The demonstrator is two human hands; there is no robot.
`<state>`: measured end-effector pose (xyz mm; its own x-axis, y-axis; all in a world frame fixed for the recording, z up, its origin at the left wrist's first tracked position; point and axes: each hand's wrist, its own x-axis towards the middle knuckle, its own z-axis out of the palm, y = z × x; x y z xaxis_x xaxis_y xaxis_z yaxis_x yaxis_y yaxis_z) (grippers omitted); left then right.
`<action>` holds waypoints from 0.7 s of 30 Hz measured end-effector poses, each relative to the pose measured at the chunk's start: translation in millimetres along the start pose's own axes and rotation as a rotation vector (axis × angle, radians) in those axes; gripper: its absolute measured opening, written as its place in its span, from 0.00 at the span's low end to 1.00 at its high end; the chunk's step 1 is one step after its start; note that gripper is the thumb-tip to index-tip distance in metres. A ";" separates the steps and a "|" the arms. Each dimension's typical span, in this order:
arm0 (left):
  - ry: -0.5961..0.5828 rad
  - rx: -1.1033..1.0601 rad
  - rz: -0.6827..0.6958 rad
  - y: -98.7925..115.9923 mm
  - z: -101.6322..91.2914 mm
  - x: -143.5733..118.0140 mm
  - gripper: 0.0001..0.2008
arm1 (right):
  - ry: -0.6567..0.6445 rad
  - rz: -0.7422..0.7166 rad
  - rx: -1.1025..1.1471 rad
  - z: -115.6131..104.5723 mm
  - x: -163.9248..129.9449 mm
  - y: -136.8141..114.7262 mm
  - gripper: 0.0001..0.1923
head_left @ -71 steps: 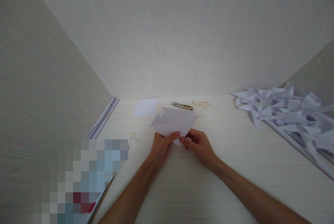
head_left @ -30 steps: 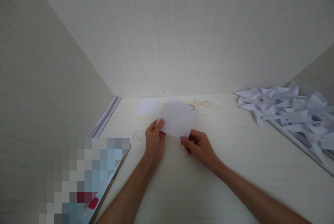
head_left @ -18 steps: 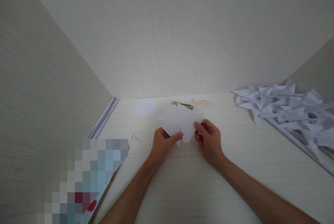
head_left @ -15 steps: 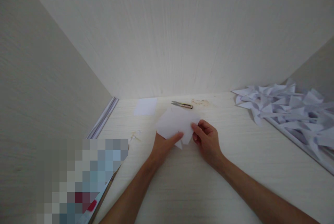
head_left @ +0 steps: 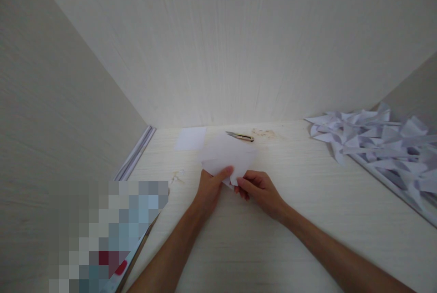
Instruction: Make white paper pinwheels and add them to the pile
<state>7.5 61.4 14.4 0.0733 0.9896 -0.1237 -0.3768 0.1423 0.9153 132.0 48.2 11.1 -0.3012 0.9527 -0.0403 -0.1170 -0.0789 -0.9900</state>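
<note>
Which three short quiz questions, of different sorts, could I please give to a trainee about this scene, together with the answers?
1. True or false: the snips lie to the right of the flat square sheet.
2. Fill in: the heap of paper pieces is on the ____ side of the picture.
3. Choose: what do the left hand and right hand both hold? A) a cup B) white paper C) a brush

Key: 1. True. 2. Right. 3. B.

Matt white paper sheet (head_left: 227, 151), metal-looking snips (head_left: 240, 136), smooth pale wood-grain tabletop (head_left: 218, 247), streaky matt wall (head_left: 218, 56)
</note>
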 end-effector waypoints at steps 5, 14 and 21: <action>0.059 -0.010 -0.018 -4.0 -2.8 1.6 0.11 | 0.035 0.057 0.020 1.0 1.6 2.2 0.12; 0.147 -0.029 0.043 -6.3 -2.1 4.2 0.11 | 0.025 -0.017 -0.029 -0.2 2.9 1.7 0.08; 0.181 -0.164 0.055 -1.7 2.5 1.7 0.08 | -0.012 -0.071 -0.065 -0.2 3.2 5.0 0.06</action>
<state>10.6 62.7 13.6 -0.1125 0.9813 -0.1559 -0.5219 0.0752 0.8497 130.7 50.9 5.9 -0.3061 0.9515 0.0314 -0.0774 0.0080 -0.9970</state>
